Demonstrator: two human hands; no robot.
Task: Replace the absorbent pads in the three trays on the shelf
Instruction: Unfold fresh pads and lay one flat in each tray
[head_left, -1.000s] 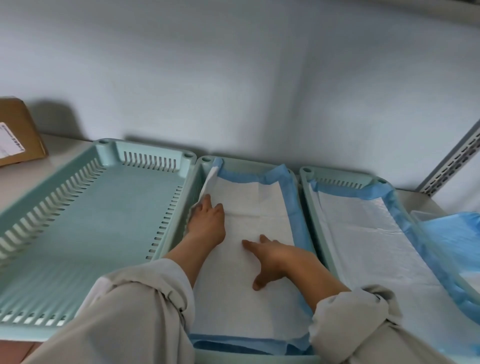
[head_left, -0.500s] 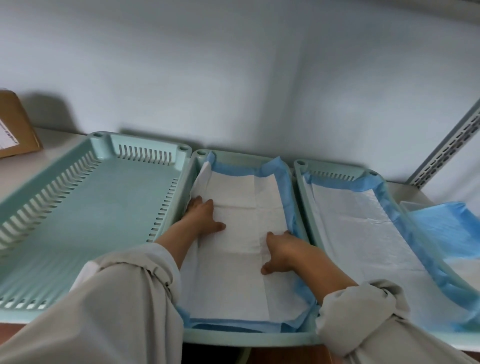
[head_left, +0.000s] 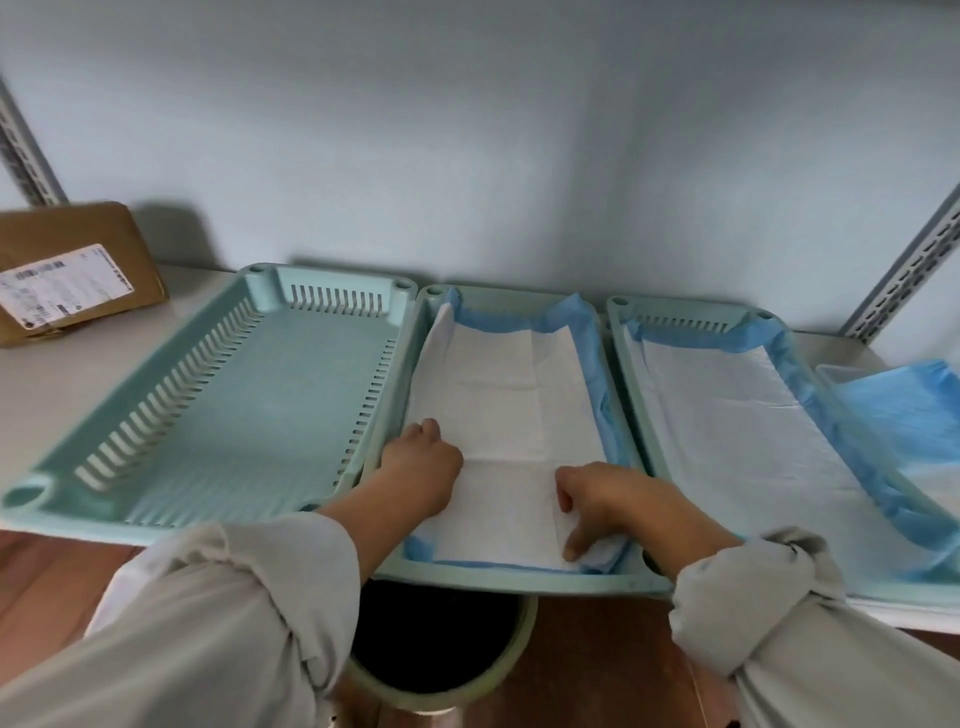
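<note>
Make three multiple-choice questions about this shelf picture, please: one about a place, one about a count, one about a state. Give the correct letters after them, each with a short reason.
1. Where is the brown box?
A. on the shelf, left of the trays
B. inside the right tray
C. in the bin below

2. How many trays already hold a pad?
A. none
B. two
C. three

3. What is the state of the left tray?
A. lined with a pad
B. bare
C. upside down

Answers:
1 A, it lies beyond the left tray's far corner.
2 B, the middle tray and the right tray show white pads with blue edges.
3 B, only its green plastic floor shows.
</note>
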